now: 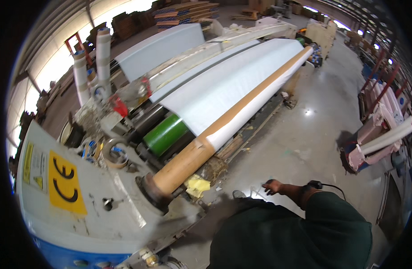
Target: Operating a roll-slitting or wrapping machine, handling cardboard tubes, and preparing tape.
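My right hand (272, 186) hangs in the air over the grey floor, its fingers loosely bent and apart, with nothing seen in them. A dark band with a cable (315, 184) is around that wrist, below a dark green sleeve. My left hand is out of view. In front of me, a long brown cardboard core (181, 167) lies across the machine, mounted on a dark round end holder (153, 193). White sheet material (235, 85) runs over the machine to the core and partly covers its far length. Neither core nor sheet is touched by my right hand.
A grey machine housing (120, 215) with a yellow label stands at the near left. Beside it are a green roller (166, 134) and tape rolls (114, 152). Crumpled yellow paper (197, 185) lies below the core. Pink-wrapped rolls (377, 130) stand at the right.
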The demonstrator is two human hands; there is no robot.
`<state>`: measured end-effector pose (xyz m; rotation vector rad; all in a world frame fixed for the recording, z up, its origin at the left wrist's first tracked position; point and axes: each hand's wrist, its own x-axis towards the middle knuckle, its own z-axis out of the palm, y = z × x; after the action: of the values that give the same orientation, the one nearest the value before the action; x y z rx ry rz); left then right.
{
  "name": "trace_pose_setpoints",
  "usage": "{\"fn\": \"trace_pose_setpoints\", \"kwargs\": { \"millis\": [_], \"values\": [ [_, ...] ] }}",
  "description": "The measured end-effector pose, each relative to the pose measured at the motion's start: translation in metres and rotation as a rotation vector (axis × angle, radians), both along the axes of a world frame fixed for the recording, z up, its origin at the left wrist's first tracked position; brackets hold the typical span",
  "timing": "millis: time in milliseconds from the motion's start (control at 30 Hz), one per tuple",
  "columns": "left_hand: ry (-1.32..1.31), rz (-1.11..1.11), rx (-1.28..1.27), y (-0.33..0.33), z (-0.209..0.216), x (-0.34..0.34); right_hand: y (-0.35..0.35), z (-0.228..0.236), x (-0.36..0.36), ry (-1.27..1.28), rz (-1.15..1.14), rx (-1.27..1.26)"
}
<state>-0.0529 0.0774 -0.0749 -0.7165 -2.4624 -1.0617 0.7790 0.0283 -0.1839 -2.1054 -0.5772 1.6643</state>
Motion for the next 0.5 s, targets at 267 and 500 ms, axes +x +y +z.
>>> {"fn": "trace_pose_setpoints", "kwargs": {
  "millis": [267, 500],
  "values": [
    [0.111, 0.234, -0.744, -0.026, 0.011, -0.021, -0.053, -0.011, 0.012, 0.126, 0.047, 0.045],
    [0.047, -0.201, 0.815, -0.053, 0.15, 0.116, -0.026, -0.035, 0.012, 0.283, 0.165, -0.058]
  ]
}}
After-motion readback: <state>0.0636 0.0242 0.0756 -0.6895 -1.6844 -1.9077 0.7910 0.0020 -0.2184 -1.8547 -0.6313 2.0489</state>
